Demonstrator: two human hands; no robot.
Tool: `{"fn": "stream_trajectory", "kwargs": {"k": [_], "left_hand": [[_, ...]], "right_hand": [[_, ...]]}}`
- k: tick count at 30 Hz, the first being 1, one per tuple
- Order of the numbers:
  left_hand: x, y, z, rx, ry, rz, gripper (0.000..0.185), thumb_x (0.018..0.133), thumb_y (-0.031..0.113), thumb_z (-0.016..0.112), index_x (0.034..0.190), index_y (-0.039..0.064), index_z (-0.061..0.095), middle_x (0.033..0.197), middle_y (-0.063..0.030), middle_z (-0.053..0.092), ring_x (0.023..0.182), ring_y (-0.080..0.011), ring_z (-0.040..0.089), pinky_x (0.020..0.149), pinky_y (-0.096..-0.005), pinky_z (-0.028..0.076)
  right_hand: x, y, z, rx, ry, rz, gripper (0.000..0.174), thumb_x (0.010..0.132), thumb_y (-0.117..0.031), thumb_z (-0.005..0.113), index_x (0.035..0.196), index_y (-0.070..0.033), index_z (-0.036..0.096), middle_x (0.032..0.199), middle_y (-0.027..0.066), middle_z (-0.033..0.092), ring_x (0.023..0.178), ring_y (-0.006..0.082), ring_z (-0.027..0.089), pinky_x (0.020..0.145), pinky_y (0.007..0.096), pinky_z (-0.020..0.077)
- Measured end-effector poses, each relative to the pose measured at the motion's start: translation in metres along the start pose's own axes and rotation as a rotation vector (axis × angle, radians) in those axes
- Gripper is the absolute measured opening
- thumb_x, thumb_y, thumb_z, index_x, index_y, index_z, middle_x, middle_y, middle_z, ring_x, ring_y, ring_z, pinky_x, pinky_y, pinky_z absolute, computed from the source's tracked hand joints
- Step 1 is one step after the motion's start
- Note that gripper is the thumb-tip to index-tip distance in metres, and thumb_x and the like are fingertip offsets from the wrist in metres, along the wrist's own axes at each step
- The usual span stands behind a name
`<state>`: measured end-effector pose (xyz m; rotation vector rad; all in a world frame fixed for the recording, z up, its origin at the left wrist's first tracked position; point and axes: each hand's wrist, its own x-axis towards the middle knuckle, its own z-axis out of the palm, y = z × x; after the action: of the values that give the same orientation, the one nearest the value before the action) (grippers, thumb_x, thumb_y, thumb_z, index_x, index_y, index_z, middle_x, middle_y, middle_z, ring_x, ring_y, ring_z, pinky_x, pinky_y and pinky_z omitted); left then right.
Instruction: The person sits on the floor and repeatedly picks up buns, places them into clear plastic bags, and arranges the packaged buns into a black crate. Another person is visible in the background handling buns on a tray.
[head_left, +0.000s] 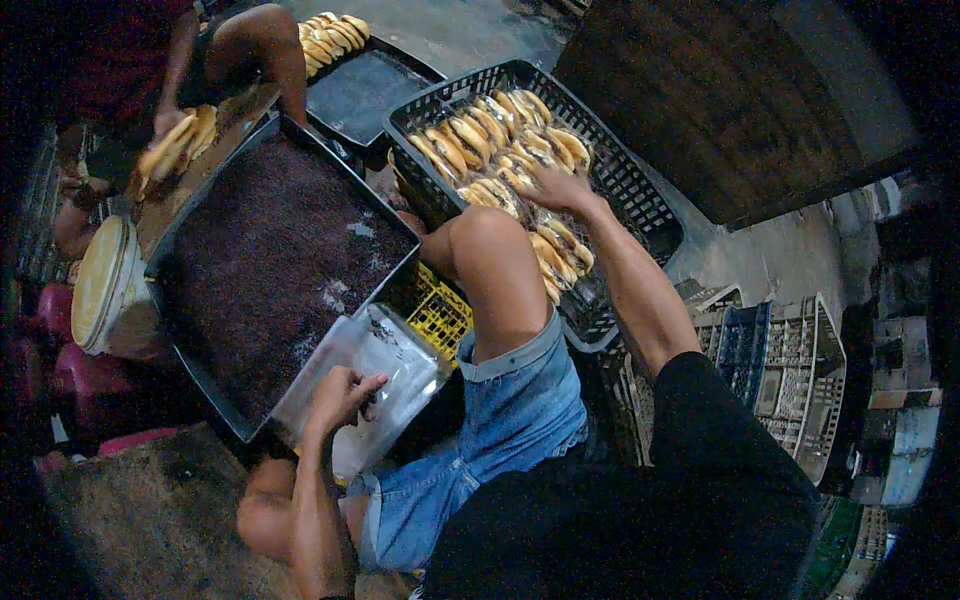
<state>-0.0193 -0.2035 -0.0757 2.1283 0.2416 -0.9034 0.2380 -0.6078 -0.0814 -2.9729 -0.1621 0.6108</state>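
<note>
My right hand reaches into a black plastic crate and touches the bagged, filled bread buns lined up in rows there. Whether its fingers grip a pack cannot be told. Over a stack of clear plastic bags in front of me is my left hand, its fingers partly curled; I cannot make out whether it pinches a bag. Left of the bags lies a large metal tray spread with dark, crumbly filling, pale patches showing near its right side.
Another person's hand holds split buns at upper left. Beyond the big tray, a dark tray carries more buns. A lidded bucket stands at left, a yellow crate beneath the bags' edge, and stacked crates at right.
</note>
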Motion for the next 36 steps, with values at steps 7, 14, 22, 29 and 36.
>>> {"fn": "stream_trajectory", "kwargs": {"k": [7,14,22,29,36], "left_hand": [[-0.013,0.006,-0.038,-0.363,0.534,0.411,0.046,0.095,0.040,0.061,0.079,-0.003,0.065,0.064,-0.0100,0.065,0.048,-0.0173,0.061,0.043,-0.0298,0.046],[-0.002,0.001,-0.071,-1.444,0.047,0.665,0.079,0.096,0.070,0.032,0.123,0.000,0.055,0.113,-0.0178,0.064,0.106,-0.0283,0.063,0.089,-0.0413,0.051],[-0.018,0.012,-0.078,-1.256,0.831,0.424,0.034,0.095,0.035,0.066,0.112,0.006,0.061,0.095,-0.0023,0.066,0.085,-0.0133,0.063,0.070,-0.0254,0.051],[-0.064,-0.018,-0.119,-1.157,1.472,0.409,0.030,0.090,0.033,0.073,0.093,0.004,0.065,0.084,-0.0027,0.066,0.074,-0.0119,0.062,0.067,-0.0269,0.051],[-0.134,-0.115,-0.158,-1.690,1.472,0.626,0.030,0.096,0.035,0.059,0.118,0.014,0.059,0.113,-0.0121,0.065,0.091,-0.0208,0.061,0.075,-0.0303,0.054]], "right_hand": [[-0.136,-0.298,-0.044,0.085,0.070,-1.033,0.029,0.087,-0.029,0.068,0.103,-0.006,0.062,0.091,0.0206,0.069,0.090,0.0437,0.065,0.076,0.0489,0.0526],[-0.130,-0.297,0.000,1.346,0.242,-0.623,0.018,0.100,-0.020,0.052,0.096,-0.002,0.053,0.085,0.0122,0.066,0.075,0.0256,0.070,0.060,0.0355,0.0553],[-0.155,-0.258,0.026,1.723,-0.048,-0.456,0.023,0.101,-0.027,0.056,0.098,-0.005,0.053,0.081,0.0079,0.062,0.064,0.0176,0.067,0.052,0.0275,0.0551],[-0.136,-0.339,0.014,1.157,0.399,-0.727,0.029,0.095,-0.021,0.064,0.076,0.000,0.059,0.061,0.0083,0.053,0.054,0.0118,0.046,0.051,0.0326,0.0400],[-0.069,-0.371,0.037,0.753,0.447,-0.580,0.048,0.088,-0.039,0.070,0.111,0.000,0.055,0.093,0.0176,0.065,0.085,0.0286,0.062,0.076,0.0392,0.0491]]}}
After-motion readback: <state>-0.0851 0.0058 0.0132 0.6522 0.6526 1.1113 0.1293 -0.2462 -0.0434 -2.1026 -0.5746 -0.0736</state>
